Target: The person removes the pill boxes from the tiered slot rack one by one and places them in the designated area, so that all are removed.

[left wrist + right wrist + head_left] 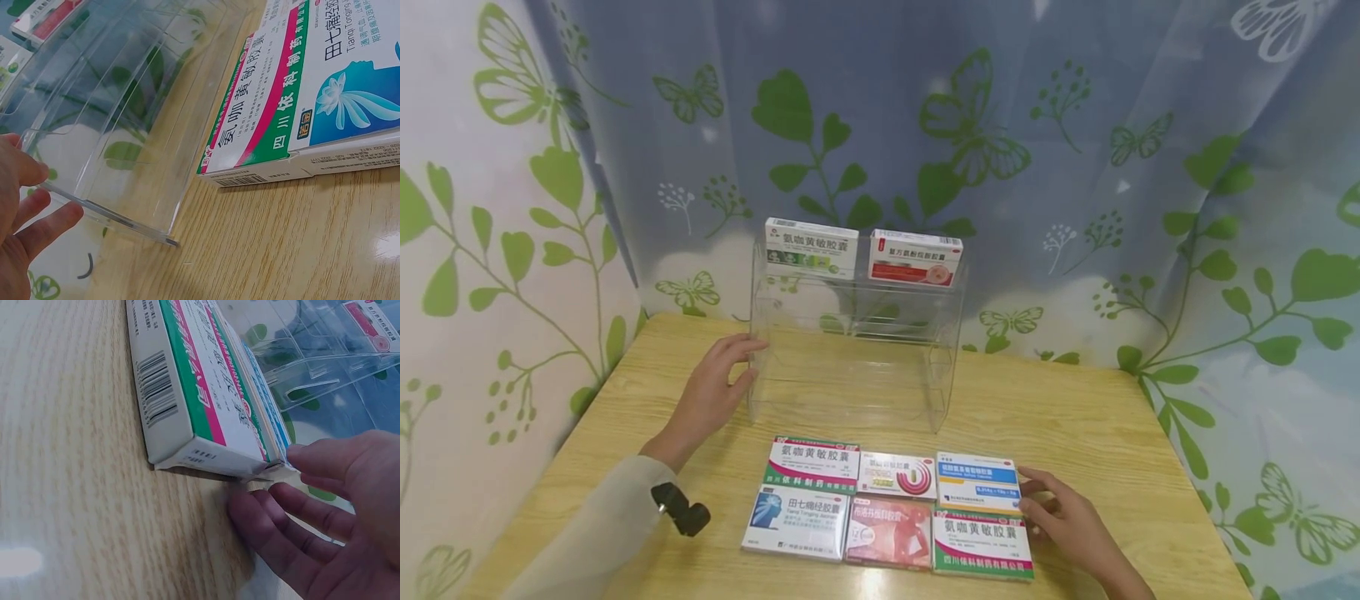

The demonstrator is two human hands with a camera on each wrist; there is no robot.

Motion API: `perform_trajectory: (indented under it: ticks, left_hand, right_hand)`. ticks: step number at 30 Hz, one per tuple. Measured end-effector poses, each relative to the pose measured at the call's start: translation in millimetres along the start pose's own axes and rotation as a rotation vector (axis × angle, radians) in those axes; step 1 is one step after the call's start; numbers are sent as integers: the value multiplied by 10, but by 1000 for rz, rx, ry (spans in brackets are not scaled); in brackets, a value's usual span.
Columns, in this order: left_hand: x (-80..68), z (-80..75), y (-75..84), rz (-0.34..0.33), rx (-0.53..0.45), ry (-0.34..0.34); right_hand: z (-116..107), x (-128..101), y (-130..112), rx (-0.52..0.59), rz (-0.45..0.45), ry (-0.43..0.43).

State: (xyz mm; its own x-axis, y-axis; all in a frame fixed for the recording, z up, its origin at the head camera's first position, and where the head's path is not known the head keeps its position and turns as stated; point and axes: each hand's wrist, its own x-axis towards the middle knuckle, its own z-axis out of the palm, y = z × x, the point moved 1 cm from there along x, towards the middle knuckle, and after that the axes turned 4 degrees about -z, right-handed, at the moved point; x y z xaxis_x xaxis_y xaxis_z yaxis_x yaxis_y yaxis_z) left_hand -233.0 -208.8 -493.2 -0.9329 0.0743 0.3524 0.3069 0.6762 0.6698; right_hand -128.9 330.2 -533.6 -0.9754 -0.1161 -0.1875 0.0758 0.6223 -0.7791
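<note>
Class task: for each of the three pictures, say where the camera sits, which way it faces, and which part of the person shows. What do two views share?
Head: above, facing forward and down at the clear acrylic tiered rack, six medicine boxes, left hand, right hand.
Left wrist: low by the wooden table, facing the rack's edge; left fingers show.
Right wrist: at tabletop level, facing the green-and-pink medicine box; right fingers show.
Shared: all show the rack.

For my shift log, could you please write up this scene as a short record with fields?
Surface: wooden table
Rack: clear plastic rack, two medicine boxes on its top tier
Table boxes: six medicine boxes lying flat in two rows of three
Left hand: fingers on the rack's left side wall
Right hand: fingertips at the blue-and-white box
</note>
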Motion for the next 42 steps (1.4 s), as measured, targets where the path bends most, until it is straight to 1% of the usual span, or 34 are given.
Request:
perform_trajectory:
  ticks: [5, 11, 13, 16, 19, 24, 28, 32, 36, 38, 42]
  left_hand:
    - [-3, 8, -5, -2, 0, -4]
    - [0, 3, -8, 6, 8, 6]
    - [2, -2, -8, 9, 3, 7]
    - [7, -15, -8, 10, -7, 6]
    - [4, -23, -7, 15, -3, 12]
    - [3, -23, -8, 13, 1, 19]
    - [3, -13, -1, -10, -13, -7]
    - [3, 6, -4, -30, -13, -25]
    - [1, 9, -12, -23, -8, -21]
    - [-2, 4, -11, -19, -6, -19]
    - [-2, -5, 2, -19, 0, -18]
  right_hand:
    - [16, -2, 9, 24, 28, 6]
    - [21, -4, 18, 70, 41, 6]
    - [-6, 1, 17, 70, 35, 14]
    - [-102, 38, -15, 53, -27, 37]
    - [-248, 142, -123, -11, -136, 75]
    - [-483, 402, -469, -182, -306, 158]
    - [-652, 633, -811, -257, -401, 217]
    - [-817, 885, -1195, -240, -460, 260]
    - [-944, 1112, -1566, -186, -483, 287]
    - [-985, 1207, -1724, -152, -483, 281]
    - [-1024, 1380, -1997, -126, -482, 260]
